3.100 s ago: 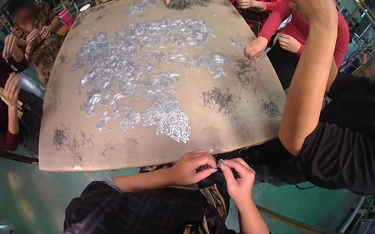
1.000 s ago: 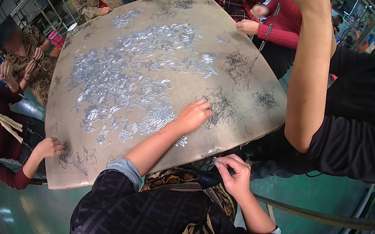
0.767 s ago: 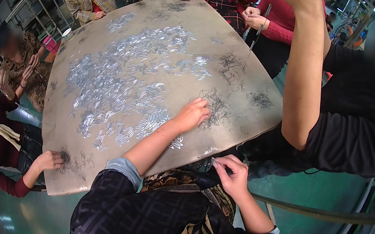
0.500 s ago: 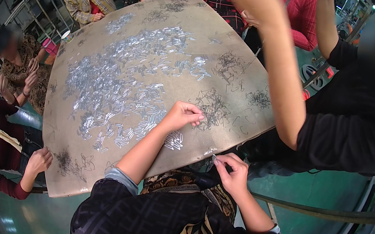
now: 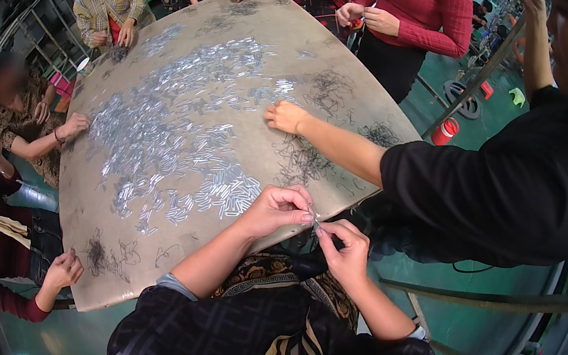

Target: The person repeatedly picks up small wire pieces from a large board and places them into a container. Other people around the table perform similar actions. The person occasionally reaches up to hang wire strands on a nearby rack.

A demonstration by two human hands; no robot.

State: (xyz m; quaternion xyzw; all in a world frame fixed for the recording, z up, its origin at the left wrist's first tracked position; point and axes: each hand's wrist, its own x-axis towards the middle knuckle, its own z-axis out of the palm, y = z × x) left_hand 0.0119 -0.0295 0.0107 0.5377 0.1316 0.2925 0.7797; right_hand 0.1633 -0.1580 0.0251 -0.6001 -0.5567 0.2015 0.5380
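Observation:
At the near edge of the table, my left hand and my right hand meet, fingertips almost touching. Both are closed in a pinch. Between them shows a small grey piece, held in my right fingertips; its kind is too small to make out. Whatever my left fingertips grip is hidden. Just past my left hand lies a tangle of thin, dark, bent wires. Left of it spreads a wide scatter of short, shiny, silvery strips.
A co-worker's arm reaches across from the right, its hand among the strips. Several other people stand round the table, hands at its edges. More dark wires lie at the near left corner. A red container stands beyond the right edge.
My left hand has come back from the dark wires to my right hand at the table edge. The right-hand co-worker's raised arm has come down onto the table.

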